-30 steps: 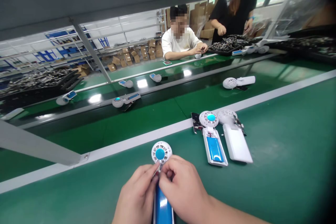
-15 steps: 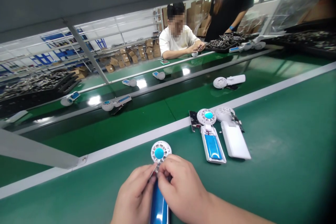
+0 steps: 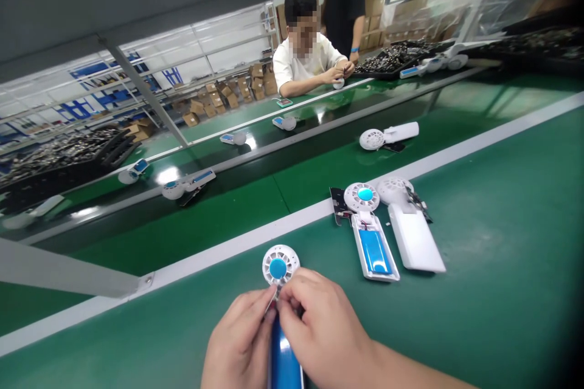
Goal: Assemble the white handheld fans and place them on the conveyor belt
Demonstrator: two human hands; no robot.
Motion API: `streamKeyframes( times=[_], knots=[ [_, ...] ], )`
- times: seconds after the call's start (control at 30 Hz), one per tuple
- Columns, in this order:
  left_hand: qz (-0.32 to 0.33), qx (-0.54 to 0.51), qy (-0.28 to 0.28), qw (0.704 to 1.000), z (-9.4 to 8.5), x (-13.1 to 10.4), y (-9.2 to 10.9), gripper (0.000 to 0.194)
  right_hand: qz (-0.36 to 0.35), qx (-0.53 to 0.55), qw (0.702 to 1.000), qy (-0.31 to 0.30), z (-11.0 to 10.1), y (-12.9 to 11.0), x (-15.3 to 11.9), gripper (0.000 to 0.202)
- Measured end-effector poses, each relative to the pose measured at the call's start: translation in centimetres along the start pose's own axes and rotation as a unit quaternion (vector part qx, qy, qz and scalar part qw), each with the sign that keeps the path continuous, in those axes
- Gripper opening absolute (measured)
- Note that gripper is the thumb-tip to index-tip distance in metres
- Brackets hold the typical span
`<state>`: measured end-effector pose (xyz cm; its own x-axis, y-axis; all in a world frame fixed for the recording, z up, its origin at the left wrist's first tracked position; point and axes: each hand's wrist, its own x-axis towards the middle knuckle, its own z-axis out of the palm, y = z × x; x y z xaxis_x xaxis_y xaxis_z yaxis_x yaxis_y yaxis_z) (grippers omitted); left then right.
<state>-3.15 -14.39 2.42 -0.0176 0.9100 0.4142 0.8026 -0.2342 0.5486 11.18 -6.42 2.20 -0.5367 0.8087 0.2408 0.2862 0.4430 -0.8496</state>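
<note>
The counter (image 3: 502, 206) is green, with a pale strip along its far edge. Beyond this strip there are green belts, on which more white devices lie, and at the far right stands a black tray (image 3: 396, 58) full of small parts. A person in a white shirt (image 3: 305, 67) sits on the far side, and cardboard boxes (image 3: 219, 94) are piled in the room behind.

The fan unit (image 3: 286, 352) lies between the two hands, its round head (image 3: 280, 265) just on the far side of the fingertips and its blue part on the near side. The left hand (image 3: 241, 337) pinches a thin piece (image 3: 272, 302) at the neck of the unit. The right hand (image 3: 322, 322) has its thumb and fingers closed together at the same neck; what they grip is hidden. To the right, well apart from the hands, an open unit (image 3: 375, 249) and a white unit (image 3: 415, 237) lie side by side.
</note>
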Motion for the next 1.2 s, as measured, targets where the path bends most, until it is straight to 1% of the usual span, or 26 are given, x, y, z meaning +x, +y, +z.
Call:
streamKeyframes(
  times=[0.07, 0.1, 0.23, 0.3, 0.47, 0.67, 0.77, 0.9, 0.97, 1.07, 1.2],
  knots=[
    [0.002, -0.007, -0.005, 1.000, -0.1, 0.1, 0.2, 0.040, -0.014, -0.005, 1.000, 0.004, 0.1, 0.0, -0.1, 0.021],
    [-0.001, -0.010, -0.004, 1.000, -0.1, 0.1, 0.4, 0.039, -0.007, -0.002, 1.000, 0.003, 0.1, 0.0, -0.1, 0.021],
    [-0.048, -0.020, 0.016, 0.999, -0.1, 0.1, 0.9, 0.033, 0.061, 0.030, 0.998, -0.006, 0.1, -0.2, -0.1, 0.020],
    [-0.068, -0.022, 0.019, 0.997, 0.1, 0.0, 0.9, 0.031, 0.077, 0.046, 0.996, -0.002, 0.1, -0.3, -0.1, 0.019],
    [-0.086, -0.023, 0.023, 0.996, 0.3, 0.0, 1.0, 0.029, 0.079, 0.056, 0.995, -0.003, 0.0, -0.4, -0.1, 0.020],
    [-0.079, -0.025, 0.020, 0.996, 0.1, 0.2, 1.4, 0.029, 0.088, 0.068, 0.994, 0.003, 0.3, -0.2, -0.4, 0.021],
    [-0.071, -0.018, 0.019, 0.997, 0.1, 0.1, 1.3, 0.030, 0.055, 0.049, 0.997, 0.010, 0.4, -0.1, -0.6, 0.021],
    [-0.044, -0.008, 0.015, 0.999, 0.1, -0.1, 1.1, 0.034, -0.053, -0.028, 0.998, 0.023, 0.3, 0.2, -0.7, 0.020],
    [-0.034, 0.001, 0.013, 0.999, 0.1, -0.2, 1.0, 0.036, -0.086, -0.050, 0.995, 0.024, 0.1, 0.3, -0.8, 0.021],
    [-0.022, 0.011, 0.009, 1.000, 0.1, -0.5, 0.8, 0.040, -0.098, -0.055, 0.993, 0.019, 0.0, 0.4, -0.9, 0.022],
    [0.007, -0.002, -0.003, 1.000, -0.1, -0.7, 0.5, 0.045, -0.099, -0.049, 0.994, 0.009, 0.1, 0.5, -1.2, 0.022]
  ],
)
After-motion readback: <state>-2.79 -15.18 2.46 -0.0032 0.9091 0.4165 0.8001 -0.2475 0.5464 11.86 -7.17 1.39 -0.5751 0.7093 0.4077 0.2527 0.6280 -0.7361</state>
